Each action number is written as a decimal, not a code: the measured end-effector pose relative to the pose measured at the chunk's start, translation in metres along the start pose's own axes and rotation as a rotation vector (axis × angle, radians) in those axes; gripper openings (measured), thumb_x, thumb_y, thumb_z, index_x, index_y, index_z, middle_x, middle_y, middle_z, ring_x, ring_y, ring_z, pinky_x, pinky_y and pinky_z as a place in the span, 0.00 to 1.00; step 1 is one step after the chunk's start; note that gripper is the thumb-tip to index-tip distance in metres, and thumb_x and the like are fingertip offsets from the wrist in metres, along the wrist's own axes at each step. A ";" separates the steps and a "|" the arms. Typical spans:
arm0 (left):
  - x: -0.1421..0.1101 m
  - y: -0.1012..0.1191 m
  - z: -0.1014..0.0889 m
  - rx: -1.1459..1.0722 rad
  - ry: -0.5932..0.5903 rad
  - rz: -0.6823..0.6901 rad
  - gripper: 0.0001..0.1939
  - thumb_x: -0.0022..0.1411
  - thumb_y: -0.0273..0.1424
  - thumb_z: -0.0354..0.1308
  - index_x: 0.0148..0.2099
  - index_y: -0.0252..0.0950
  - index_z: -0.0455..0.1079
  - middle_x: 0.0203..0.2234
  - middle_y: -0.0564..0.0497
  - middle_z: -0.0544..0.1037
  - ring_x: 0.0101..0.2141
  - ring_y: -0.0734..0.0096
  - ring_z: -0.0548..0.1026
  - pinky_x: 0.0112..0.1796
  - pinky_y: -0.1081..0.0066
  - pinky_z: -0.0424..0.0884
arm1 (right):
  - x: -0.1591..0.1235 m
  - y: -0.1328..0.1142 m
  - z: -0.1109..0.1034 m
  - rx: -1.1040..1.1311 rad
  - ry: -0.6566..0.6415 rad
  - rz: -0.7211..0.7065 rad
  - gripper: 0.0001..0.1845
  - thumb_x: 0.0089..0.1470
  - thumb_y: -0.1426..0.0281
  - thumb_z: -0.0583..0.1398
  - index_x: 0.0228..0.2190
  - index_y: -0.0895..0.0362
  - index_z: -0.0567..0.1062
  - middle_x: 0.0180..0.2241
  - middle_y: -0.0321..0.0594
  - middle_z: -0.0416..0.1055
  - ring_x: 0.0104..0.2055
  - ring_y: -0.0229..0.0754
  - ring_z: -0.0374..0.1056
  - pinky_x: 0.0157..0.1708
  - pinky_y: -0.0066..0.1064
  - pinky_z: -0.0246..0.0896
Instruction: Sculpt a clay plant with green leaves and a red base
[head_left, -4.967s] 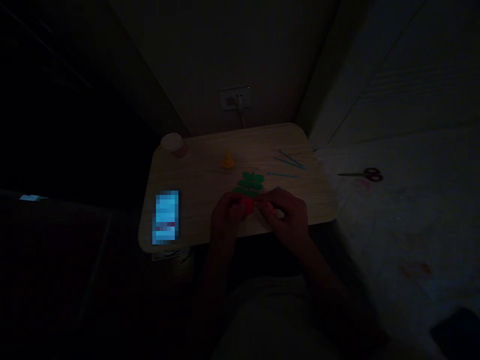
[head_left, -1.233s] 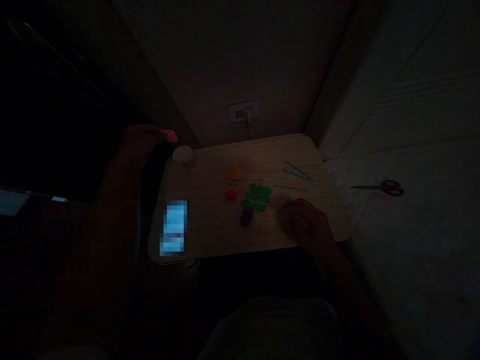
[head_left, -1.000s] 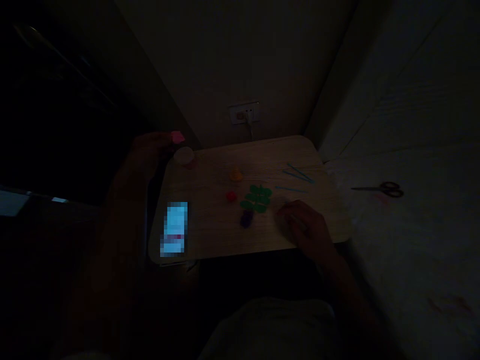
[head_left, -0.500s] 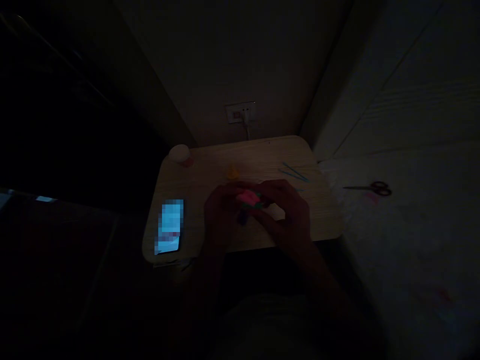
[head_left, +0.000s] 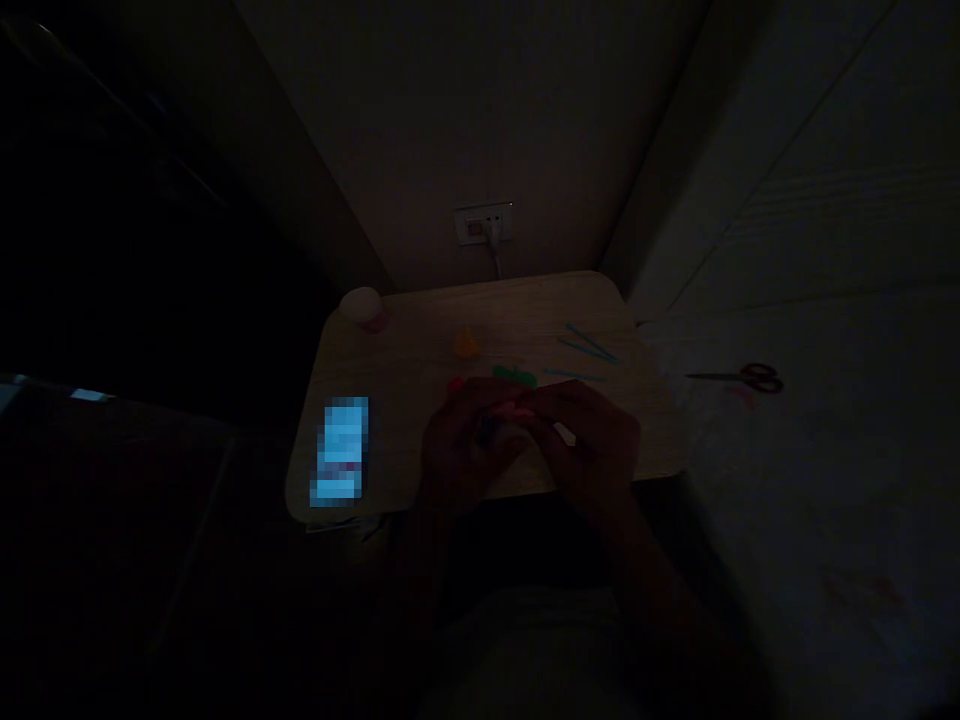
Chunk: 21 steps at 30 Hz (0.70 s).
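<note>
Pink stands out in the dark, where we have a small pink piece (head_left: 514, 411) at our fingertips, over the wooden table (head_left: 405, 440). Our right hand (head_left: 592, 435) has its finger and thumb tips pinched on it. Our left hand (head_left: 456, 448) is curled, and its fingers touch the pink piece from the other side. Its thumb is lower down, so we cannot tell if that hand is pinching too. We see a dark lump (head_left: 488, 428) in the gap by our left thumb, but we cannot tell if it is held or just lies under the hand.

Just past our fingers we see green leaves (head_left: 515, 376), partly covered by our hands. A red bit (head_left: 456, 383) peeks out by our left hand. An orange shape (head_left: 466, 344) sits farther back. Three thin blue sticks (head_left: 589, 345) lie past our right hand, and two of them make a narrow V. We have a bright phone (head_left: 339, 452) near the left edge, with its screen all blurry squares, and a tub (head_left: 362, 306) at the back left corner. Off to the right of the table, we see scissors (head_left: 761, 378) lying with their blades together.
</note>
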<state>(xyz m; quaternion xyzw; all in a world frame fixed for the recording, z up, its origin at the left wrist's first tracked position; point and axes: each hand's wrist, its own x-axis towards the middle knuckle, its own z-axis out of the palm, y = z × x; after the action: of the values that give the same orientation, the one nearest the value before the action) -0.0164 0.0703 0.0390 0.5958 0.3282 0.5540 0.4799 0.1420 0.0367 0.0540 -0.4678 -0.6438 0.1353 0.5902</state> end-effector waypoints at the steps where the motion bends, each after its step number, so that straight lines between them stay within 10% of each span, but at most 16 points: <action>1: -0.002 -0.001 0.000 0.045 0.008 0.002 0.17 0.53 0.34 0.78 0.46 0.47 0.85 0.42 0.46 0.85 0.46 0.54 0.80 0.52 0.57 0.76 | -0.001 0.001 0.000 0.012 -0.005 0.015 0.09 0.66 0.71 0.65 0.38 0.46 0.87 0.36 0.39 0.84 0.36 0.46 0.80 0.38 0.39 0.79; 9: -0.003 0.000 0.005 0.092 0.147 -0.071 0.06 0.54 0.32 0.77 0.34 0.42 0.83 0.31 0.51 0.84 0.33 0.65 0.80 0.36 0.67 0.77 | -0.007 0.010 0.012 0.141 0.061 0.188 0.08 0.64 0.70 0.65 0.31 0.52 0.84 0.29 0.38 0.80 0.29 0.41 0.74 0.30 0.33 0.73; 15: 0.002 -0.005 -0.020 0.019 0.517 -0.093 0.09 0.55 0.31 0.75 0.33 0.37 0.77 0.25 0.55 0.81 0.24 0.74 0.77 0.29 0.72 0.74 | 0.007 0.039 -0.012 0.216 0.563 0.436 0.08 0.59 0.63 0.69 0.33 0.55 0.82 0.27 0.33 0.76 0.23 0.35 0.67 0.23 0.28 0.66; 21: 0.002 -0.013 -0.013 -0.166 0.410 -0.215 0.16 0.52 0.34 0.78 0.39 0.38 0.76 0.32 0.51 0.86 0.28 0.70 0.83 0.30 0.73 0.79 | 0.006 0.024 -0.001 0.404 0.256 0.556 0.11 0.61 0.60 0.67 0.39 0.54 0.85 0.30 0.37 0.81 0.23 0.36 0.72 0.26 0.31 0.71</action>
<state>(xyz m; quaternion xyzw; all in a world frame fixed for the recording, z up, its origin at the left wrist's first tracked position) -0.0266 0.0790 0.0262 0.3909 0.4339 0.6341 0.5067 0.1540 0.0536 0.0408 -0.5120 -0.3732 0.3554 0.6872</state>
